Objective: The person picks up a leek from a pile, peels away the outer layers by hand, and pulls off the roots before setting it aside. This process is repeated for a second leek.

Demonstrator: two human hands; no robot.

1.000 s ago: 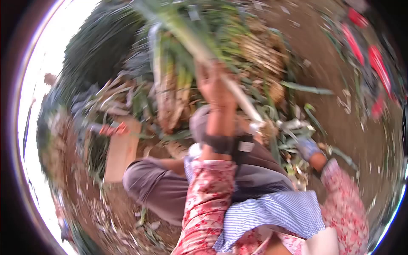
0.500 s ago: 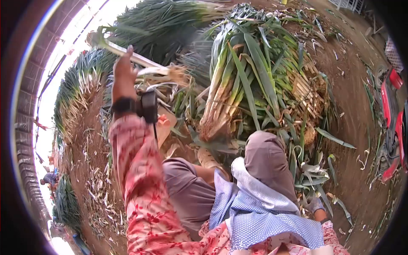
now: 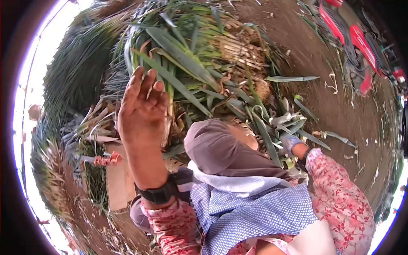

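My left hand point(image 3: 142, 112) is raised with its palm showing, fingers apart and slightly bent, nothing in it. It passes in front of a heap of leeks point(image 3: 182, 63), hiding part of their stalks. My right hand point(image 3: 291, 144), in a grey-blue glove, is low on the right beside loose leek leaves point(image 3: 291, 121). Its fingers are hidden, so I cannot see whether it grips any leaf. Just above my knee, one long leek leaf point(image 3: 176, 83) lies slanting across the heap.
A larger pile of leeks point(image 3: 80, 59) stands at the upper left. A cardboard piece point(image 3: 119, 178) lies left of my legs, near a reddish twisted thing point(image 3: 108, 160). A red and black machine point(image 3: 359, 40) stands at the upper right. Leaf scraps litter the brown ground point(image 3: 361, 123).
The view has swung right. A leek was at my left hand before; now that hand is empty with its palm showing. My right arm has come further into view beside the leaves.
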